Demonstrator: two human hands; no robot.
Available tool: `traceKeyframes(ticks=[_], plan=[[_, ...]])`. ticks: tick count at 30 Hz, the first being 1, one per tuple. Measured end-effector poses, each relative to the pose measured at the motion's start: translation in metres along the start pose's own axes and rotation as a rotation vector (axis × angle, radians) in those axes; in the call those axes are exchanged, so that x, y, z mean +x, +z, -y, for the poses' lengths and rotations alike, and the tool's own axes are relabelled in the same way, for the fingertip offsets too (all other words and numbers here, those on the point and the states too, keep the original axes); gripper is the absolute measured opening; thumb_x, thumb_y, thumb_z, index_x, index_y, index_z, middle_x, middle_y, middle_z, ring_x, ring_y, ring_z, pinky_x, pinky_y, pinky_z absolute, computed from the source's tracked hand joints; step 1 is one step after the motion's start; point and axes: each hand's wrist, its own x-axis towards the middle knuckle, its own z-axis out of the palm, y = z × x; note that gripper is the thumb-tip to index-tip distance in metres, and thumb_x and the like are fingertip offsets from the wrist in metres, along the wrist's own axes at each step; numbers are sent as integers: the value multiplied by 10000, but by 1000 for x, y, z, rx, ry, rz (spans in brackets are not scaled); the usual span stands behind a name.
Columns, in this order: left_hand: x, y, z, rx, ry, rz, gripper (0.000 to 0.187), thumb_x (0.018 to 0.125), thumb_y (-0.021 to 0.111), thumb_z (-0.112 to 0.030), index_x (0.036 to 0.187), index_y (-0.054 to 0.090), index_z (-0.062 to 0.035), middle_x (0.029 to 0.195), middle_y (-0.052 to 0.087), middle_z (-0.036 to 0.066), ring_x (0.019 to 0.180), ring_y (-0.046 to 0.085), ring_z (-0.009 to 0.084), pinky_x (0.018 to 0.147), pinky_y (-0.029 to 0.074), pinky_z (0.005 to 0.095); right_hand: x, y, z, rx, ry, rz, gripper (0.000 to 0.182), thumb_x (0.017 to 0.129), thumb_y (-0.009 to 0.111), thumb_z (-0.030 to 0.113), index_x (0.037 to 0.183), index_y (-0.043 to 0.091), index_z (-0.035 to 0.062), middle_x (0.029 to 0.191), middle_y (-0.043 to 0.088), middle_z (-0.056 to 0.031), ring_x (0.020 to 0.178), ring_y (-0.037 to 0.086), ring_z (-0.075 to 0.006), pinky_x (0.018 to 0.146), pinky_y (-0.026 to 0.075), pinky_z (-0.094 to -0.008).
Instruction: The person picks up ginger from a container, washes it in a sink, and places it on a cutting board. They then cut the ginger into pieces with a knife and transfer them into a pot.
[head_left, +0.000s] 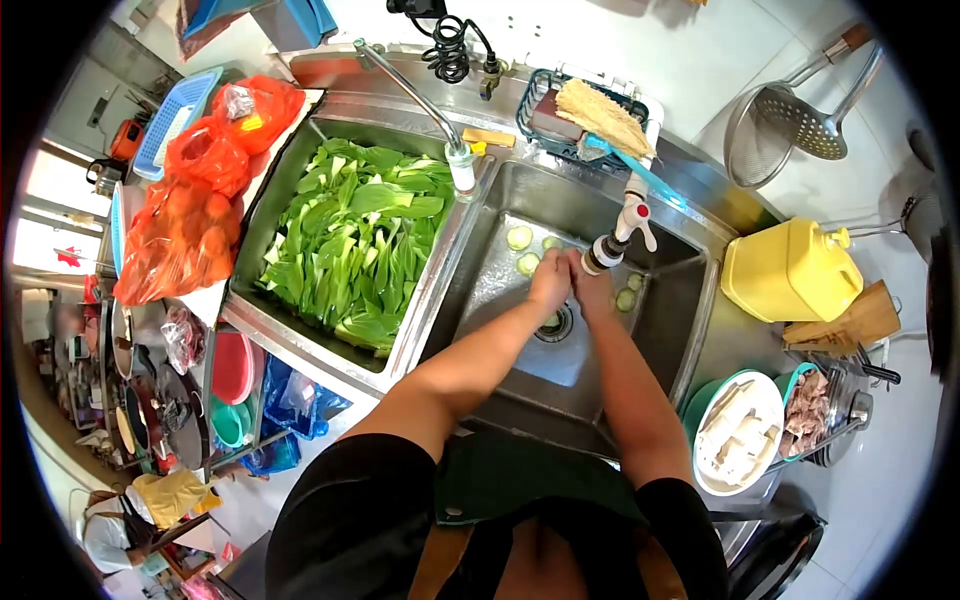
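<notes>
My left hand (550, 280) and my right hand (593, 287) meet over the right sink basin (625, 385), just beside the mouth of the tap (632, 218). The fingers of both look curled and pressed together. Whatever lies between them, if anything, is hidden. Round pale-green slices with darker rims, like cucumber (519, 238), lie on the basin floor to the left of my hands, and more slices (626, 299) lie to the right. Below my hands is the drain (553, 322), with a bit of green at it.
Leafy greens (365, 225) fill the left basin. Orange bags (185, 240) sit at far left. A wire rack (540, 85) with a loofah (605, 115) hangs behind the tap. At right stand a yellow jug (790, 270), a bowl of white pieces (738, 430) and a meat container (803, 408).
</notes>
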Motion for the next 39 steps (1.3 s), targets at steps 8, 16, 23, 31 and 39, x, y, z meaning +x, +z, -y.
traceKeyframes(ticks=[8,16,23,31,39], plan=[[1,-11,-7,-958,-532,215,214,907,384,-209,724,456,-125,586,436,12,441,362,131,415,302,272,12,5,-36,807,351,-22,134,836,534,207,808,550,77,664,534,-33,558,524,-150,477,394,-291],[-35,22,-49,-866,-569,96,227,862,462,-227,883,583,-36,768,591,100,642,543,207,564,445,347,29,-7,-56,522,271,254,218,901,481,295,949,565,99,795,568,-40,793,554,-194,734,456,-330],[-12,34,3,-337,-303,-100,304,915,425,-300,1052,571,-71,918,616,42,793,588,184,708,472,315,50,11,-77,-147,-202,15,268,907,446,235,1062,542,39,994,586,-124,893,552,-262,805,436,-354],[2,35,7,-846,-465,132,263,901,460,-269,1056,578,-93,952,609,59,876,560,187,747,455,297,31,19,-62,-61,-385,-151,322,900,452,268,1018,568,-9,963,586,-112,841,548,-221,756,440,-359],[26,69,106,33,-37,58,232,893,459,-204,1060,566,-82,1040,603,69,955,568,214,814,450,359,24,15,-73,-121,-363,-121,259,822,563,223,943,564,-6,860,575,-98,735,500,-197,667,426,-365]])
